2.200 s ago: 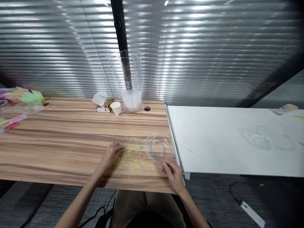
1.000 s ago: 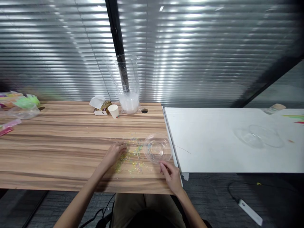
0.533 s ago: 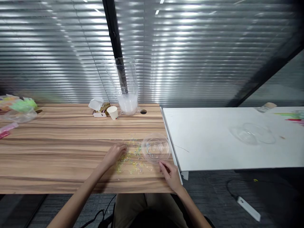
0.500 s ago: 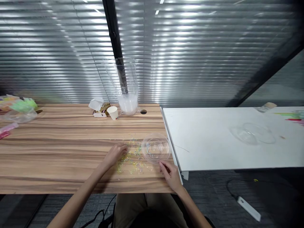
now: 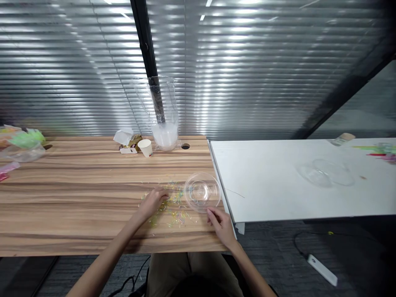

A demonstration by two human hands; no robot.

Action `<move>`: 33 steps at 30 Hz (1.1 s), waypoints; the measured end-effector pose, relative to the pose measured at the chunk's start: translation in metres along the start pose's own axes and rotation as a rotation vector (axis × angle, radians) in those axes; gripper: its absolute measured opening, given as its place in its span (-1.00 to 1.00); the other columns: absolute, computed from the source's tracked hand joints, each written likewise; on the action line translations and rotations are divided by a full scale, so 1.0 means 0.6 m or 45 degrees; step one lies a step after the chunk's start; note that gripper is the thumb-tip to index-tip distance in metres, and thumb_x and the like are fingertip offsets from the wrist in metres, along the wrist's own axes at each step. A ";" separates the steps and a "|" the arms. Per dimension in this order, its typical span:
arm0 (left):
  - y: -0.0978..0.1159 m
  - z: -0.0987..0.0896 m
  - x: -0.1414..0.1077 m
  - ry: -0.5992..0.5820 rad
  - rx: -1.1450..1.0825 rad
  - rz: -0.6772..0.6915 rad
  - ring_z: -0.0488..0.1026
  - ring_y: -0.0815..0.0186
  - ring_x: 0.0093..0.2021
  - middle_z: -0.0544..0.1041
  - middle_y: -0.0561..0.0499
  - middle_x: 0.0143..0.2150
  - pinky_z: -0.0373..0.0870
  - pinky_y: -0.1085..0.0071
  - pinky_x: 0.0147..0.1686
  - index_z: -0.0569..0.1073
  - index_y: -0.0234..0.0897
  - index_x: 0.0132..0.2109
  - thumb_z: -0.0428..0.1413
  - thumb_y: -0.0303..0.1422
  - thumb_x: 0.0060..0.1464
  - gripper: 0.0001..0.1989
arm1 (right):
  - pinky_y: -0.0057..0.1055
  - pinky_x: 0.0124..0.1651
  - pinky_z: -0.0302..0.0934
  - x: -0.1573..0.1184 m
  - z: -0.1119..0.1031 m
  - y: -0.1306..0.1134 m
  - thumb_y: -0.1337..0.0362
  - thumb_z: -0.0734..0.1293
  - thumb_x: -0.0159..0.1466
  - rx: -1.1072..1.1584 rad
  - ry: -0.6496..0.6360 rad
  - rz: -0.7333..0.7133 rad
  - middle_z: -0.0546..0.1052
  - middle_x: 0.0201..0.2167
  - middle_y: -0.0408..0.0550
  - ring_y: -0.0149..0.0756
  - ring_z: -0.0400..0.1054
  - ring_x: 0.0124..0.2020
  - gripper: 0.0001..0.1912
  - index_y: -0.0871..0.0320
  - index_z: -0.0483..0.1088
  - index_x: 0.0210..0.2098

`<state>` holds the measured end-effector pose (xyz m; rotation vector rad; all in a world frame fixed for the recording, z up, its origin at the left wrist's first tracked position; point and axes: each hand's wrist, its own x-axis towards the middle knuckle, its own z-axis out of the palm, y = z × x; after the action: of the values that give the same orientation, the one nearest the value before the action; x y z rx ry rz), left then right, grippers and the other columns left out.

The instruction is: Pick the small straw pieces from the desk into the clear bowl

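Observation:
Small thin coloured pieces [image 5: 178,218], yellow, green, blue and pink, lie scattered over the wood-grain table. My left hand [image 5: 155,201] is down among them, fingers bent and drawn together; whatever is between the fingertips is too small to make out. Right of the pieces stands a clear round plastic bowl [image 5: 198,203], with a few coloured bits showing at its left side. At the bowl's near rim, my right hand [image 5: 221,226] has its thumb and fingers pinched on the edge.
Further back are a paper cup [image 5: 145,147], a tissue pack [image 5: 130,144] and a bag of clear bowls [image 5: 166,134]. A white table [image 5: 266,177] adjoins on the right, bearing clear plastic lids [image 5: 334,172] and a jar [image 5: 342,139]. Colourful packages [image 5: 26,142] lie far left.
My left hand has shifted slightly right over the coloured pieces. The bowl is tilted a little differently, while my right hand stays at its rim. The view has shifted slightly.

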<state>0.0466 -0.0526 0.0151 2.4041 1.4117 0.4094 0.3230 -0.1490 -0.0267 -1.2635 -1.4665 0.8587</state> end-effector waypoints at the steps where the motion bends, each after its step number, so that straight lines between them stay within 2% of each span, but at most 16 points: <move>1: 0.002 0.001 -0.001 -0.001 0.005 -0.001 0.44 0.25 -0.32 0.54 -0.05 -0.35 0.31 0.40 -0.27 0.49 -0.27 -0.39 -0.01 -0.52 0.09 -0.79 | -0.48 -0.46 0.25 0.000 0.000 0.001 0.06 0.20 0.33 0.005 0.002 0.008 0.47 -0.54 -0.08 -0.37 0.34 -0.55 -0.63 0.22 0.49 -0.23; 14: 0.009 0.015 -0.008 0.031 0.095 0.019 0.39 0.23 -0.29 0.47 -0.07 -0.33 0.28 0.39 -0.28 0.42 -0.28 -0.37 -0.02 -0.60 0.05 -0.82 | -0.47 -0.47 0.24 0.003 0.001 0.001 0.03 0.21 0.32 0.064 0.019 0.027 0.45 -0.58 -0.09 -0.35 0.34 -0.56 -0.61 0.23 0.48 -0.25; 19: 0.006 0.011 -0.002 0.073 0.063 0.040 0.39 0.21 -0.29 0.46 -0.06 -0.35 0.30 0.34 -0.25 0.36 -0.26 -0.42 -0.01 -0.62 0.01 -0.82 | -0.47 -0.48 0.24 0.004 0.005 0.005 0.01 0.22 0.31 0.107 0.045 0.048 0.46 -0.58 -0.08 -0.35 0.34 -0.58 -0.60 0.24 0.48 -0.25; 22: 0.014 0.004 0.001 0.143 0.024 0.034 0.39 0.22 -0.30 0.45 -0.05 -0.34 0.30 0.34 -0.26 0.33 -0.26 -0.36 -0.08 -0.62 0.06 -0.81 | -0.48 -0.48 0.24 0.004 0.007 0.006 0.03 0.22 0.31 0.123 0.049 0.044 0.46 -0.58 -0.08 -0.36 0.34 -0.58 -0.60 0.24 0.48 -0.25; 26: 0.064 -0.004 0.004 0.204 -0.089 0.092 0.39 0.31 -0.26 0.45 0.00 -0.27 0.31 0.42 -0.25 0.31 -0.24 -0.24 -0.22 -0.62 0.15 -0.73 | -0.48 -0.47 0.24 0.004 0.006 0.007 0.05 0.22 0.31 0.124 0.055 0.035 0.45 -0.58 -0.09 -0.36 0.34 -0.57 -0.63 0.24 0.48 -0.24; 29: 0.121 0.000 0.012 0.157 -0.241 0.269 0.36 0.34 -0.30 0.43 0.02 -0.29 0.29 0.45 -0.27 0.30 -0.25 -0.25 -0.21 -0.59 0.18 -0.75 | -0.48 -0.46 0.23 0.003 0.006 0.008 0.07 0.22 0.32 0.106 0.060 0.014 0.44 -0.57 -0.10 -0.36 0.33 -0.55 -0.65 0.23 0.47 -0.23; 33: 0.172 0.015 0.043 0.093 -0.115 0.403 0.36 0.35 -0.32 0.42 0.03 -0.31 0.29 0.47 -0.30 0.30 -0.26 -0.27 -0.16 -0.61 0.18 -0.78 | -0.48 -0.44 0.23 0.001 0.007 0.008 0.09 0.21 0.33 0.069 0.059 -0.010 0.44 -0.56 -0.10 -0.36 0.33 -0.53 -0.66 0.23 0.47 -0.21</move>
<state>0.1433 -0.0785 0.0514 2.5639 1.0142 0.6290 0.3203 -0.1467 -0.0324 -1.2287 -1.4013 0.8530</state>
